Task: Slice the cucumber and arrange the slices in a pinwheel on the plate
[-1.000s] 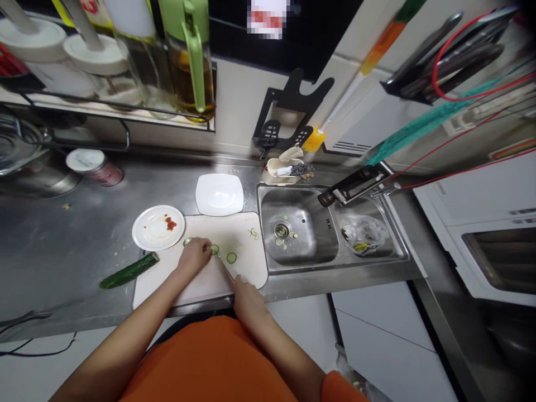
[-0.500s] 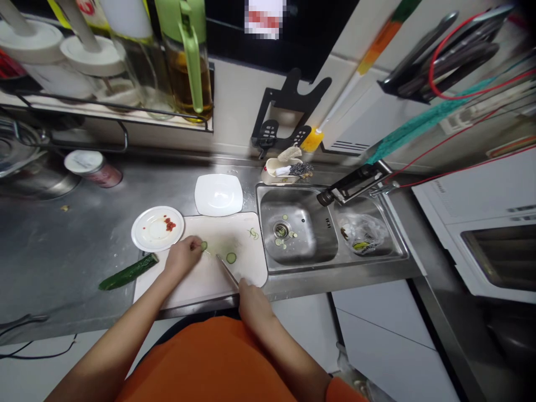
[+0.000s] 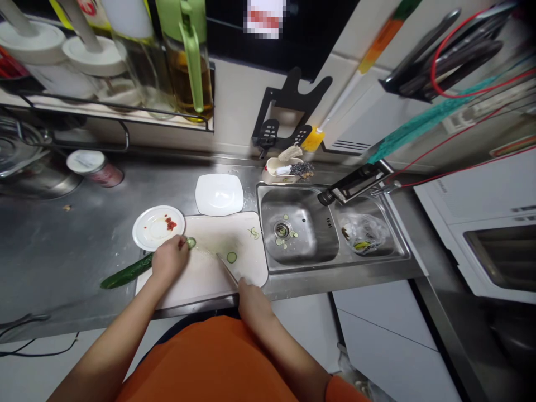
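Pinched in the fingers of my left hand point(image 3: 171, 258) is a small cucumber slice point(image 3: 191, 243), above the left part of the white cutting board point(image 3: 201, 285). My right hand point(image 3: 253, 301) is closed around the handle of a knife point(image 3: 227, 269), whose blade lies low over the middle of the board. One round cucumber slice point(image 3: 231, 257) rests just right of the blade. Thin green strips point(image 3: 253, 233) lie near the board's upper right corner. A long piece of cucumber point(image 3: 128, 272) sits at the left, its right end hidden behind my left hand.
A round plate point(image 3: 142, 239) with red bits stands left of the board; a white squarish plate point(image 3: 219, 195) touches its back edge. To the right is a double sink point(image 3: 293, 262) with slices near the drain and a plastic bag point(image 3: 368, 231). A can point(image 3: 95, 167) stands at the back left.
My left hand has moved left across the board with the cucumber slice, now covering the long cucumber's end. My right hand and the knife have stayed in place.
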`<state>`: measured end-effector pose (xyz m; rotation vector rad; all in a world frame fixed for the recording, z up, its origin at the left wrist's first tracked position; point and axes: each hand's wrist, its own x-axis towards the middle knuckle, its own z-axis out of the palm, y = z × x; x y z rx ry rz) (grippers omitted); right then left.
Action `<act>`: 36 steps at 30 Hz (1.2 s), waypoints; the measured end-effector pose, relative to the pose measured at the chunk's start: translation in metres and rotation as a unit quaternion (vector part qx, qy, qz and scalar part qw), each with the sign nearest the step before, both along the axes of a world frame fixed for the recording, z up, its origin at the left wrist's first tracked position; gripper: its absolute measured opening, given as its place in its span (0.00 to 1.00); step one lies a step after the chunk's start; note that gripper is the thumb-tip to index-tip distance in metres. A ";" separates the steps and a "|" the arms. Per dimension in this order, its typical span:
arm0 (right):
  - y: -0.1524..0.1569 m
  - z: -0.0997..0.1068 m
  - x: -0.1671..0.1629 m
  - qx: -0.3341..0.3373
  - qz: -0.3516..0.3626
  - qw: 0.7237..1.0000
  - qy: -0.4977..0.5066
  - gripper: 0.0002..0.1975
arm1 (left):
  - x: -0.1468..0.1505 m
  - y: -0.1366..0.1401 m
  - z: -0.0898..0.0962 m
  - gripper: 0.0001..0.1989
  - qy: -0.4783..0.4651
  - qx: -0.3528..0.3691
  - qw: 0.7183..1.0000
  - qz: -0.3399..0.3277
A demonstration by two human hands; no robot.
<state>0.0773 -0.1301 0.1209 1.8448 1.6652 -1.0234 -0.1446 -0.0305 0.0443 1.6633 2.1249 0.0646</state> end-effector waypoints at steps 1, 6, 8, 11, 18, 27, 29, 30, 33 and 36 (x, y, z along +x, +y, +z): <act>0.000 0.002 0.000 -0.001 0.002 1.000 -0.001 0.18 | 0.000 0.000 0.000 0.14 0.008 0.010 1.000 -0.006; 0.000 0.008 -0.001 0.005 0.017 1.000 -0.016 0.18 | 0.014 0.010 0.002 0.15 -0.097 0.071 0.987 -0.108; -0.002 0.007 -0.001 0.009 0.025 0.999 -0.023 0.17 | 0.030 0.018 0.002 0.15 -0.165 0.043 0.970 -0.172; -0.004 0.004 0.000 0.014 0.031 0.999 -0.032 0.17 | 0.061 0.032 0.002 0.12 -0.200 -0.046 0.945 -0.255; -0.007 -0.003 0.003 0.036 0.027 0.999 -0.028 0.16 | 0.105 0.042 -0.004 0.11 -0.116 -0.125 0.900 -0.402; -0.006 -0.006 0.005 0.031 0.030 0.999 -0.019 0.17 | 0.106 0.040 0.002 0.06 -0.113 -0.144 0.900 -0.395; -0.005 -0.006 0.005 0.033 0.031 0.999 -0.019 0.17 | 0.101 0.040 0.003 0.05 -0.125 -0.143 0.911 -0.366; -0.005 -0.006 0.006 0.033 0.030 0.999 -0.019 0.17 | 0.097 0.040 0.004 0.04 -0.129 -0.140 0.921 -0.339; -0.004 -0.005 0.007 0.027 0.028 0.999 -0.014 0.17 | 0.081 0.040 0.006 0.03 -0.119 -0.122 0.958 -0.230; -0.002 -0.003 0.007 0.028 0.031 0.999 -0.005 0.17 | 0.067 0.035 0.006 0.07 -0.093 -0.099 0.982 -0.134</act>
